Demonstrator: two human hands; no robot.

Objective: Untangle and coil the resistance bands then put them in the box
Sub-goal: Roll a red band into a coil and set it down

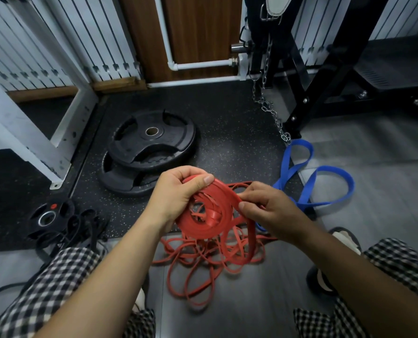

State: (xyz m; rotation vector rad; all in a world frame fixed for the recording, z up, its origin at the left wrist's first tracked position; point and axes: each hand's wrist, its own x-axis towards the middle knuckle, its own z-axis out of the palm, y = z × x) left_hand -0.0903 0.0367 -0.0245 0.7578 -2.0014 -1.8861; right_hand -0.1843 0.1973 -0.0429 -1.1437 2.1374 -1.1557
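Bare left arm (115, 264) enters from 7 o'clock, left hand (178, 193) curled around a coiled red band (198, 229) at centre, right arm (344, 262) from 5 o'clock, right hand (271, 211) pinching the band's edge.

A wide red band (203, 225) sits coiled between the left hand (176, 193) and right hand (268, 211). Thin red bands (203, 264) lie tangled below the hands, and a blue band (300, 143) lies twisted to the right.

We see a dim room with soft, even light and no hard shadows. The grey floor (386, 167) on the right has a pale shine, and the black weight plates (151, 142) catch a little gleam on top. The red resistance band (198, 231) in the middle looks sharp. Near the edges the picture bends, so the white radiators (105, 32) lean and curve. The checked trousers (56, 276) at the bottom look a bit blurry.
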